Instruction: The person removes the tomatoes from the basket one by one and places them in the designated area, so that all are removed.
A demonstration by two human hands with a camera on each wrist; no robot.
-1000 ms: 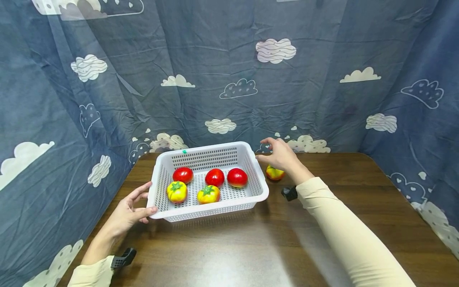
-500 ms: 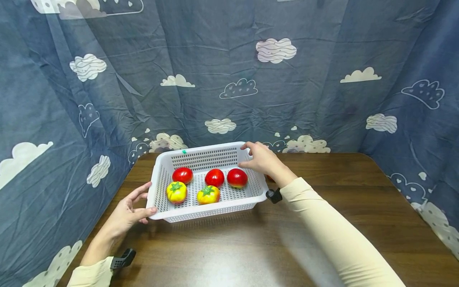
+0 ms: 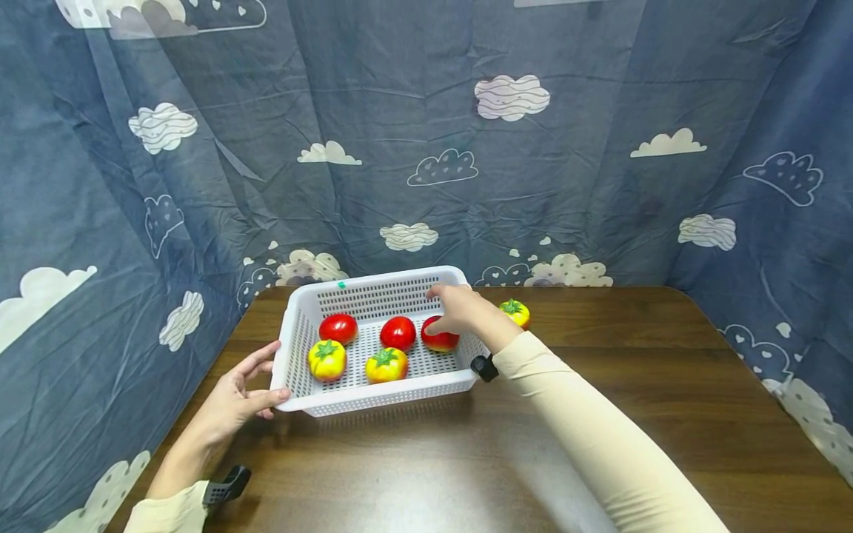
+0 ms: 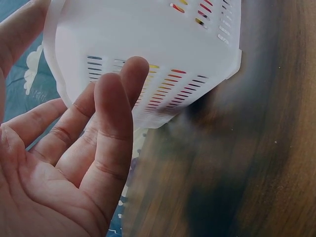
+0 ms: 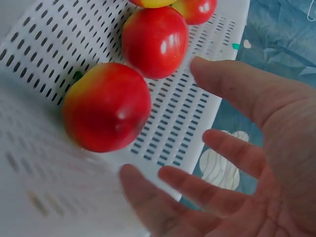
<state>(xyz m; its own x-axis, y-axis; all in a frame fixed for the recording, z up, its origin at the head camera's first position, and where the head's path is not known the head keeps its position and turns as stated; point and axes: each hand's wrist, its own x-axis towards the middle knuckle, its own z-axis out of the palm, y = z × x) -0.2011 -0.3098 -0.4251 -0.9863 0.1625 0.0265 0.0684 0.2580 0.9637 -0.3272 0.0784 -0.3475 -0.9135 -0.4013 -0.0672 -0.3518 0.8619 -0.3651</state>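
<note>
A white perforated plastic basket (image 3: 393,390) holds several red-and-yellow tomatoes, some with green leafy tops showing. My left hand (image 3: 229,400) grips the rim at its left end, the thumb near the front corner; in the left wrist view the fingers (image 4: 111,133) bend beside the outer wall. My right hand (image 3: 464,309) reaches over the right end of the basket, above a red tomato (image 3: 440,334). In the right wrist view its thumb and fingers are spread, apart from that tomato (image 5: 106,108). Another red tomato (image 5: 155,42) lies close beside it.
One more tomato (image 3: 516,314), leafy top up, sits on the wooden table (image 3: 600,348) just right of the basket, partly behind my right forearm. A blue cloud-patterned curtain (image 3: 373,111) hangs behind the table and along both sides.
My right hand has moved left from above the tomato on the table, over the basket's right wall, and down toward the red tomato inside. The left hand and basket stay in place.
</note>
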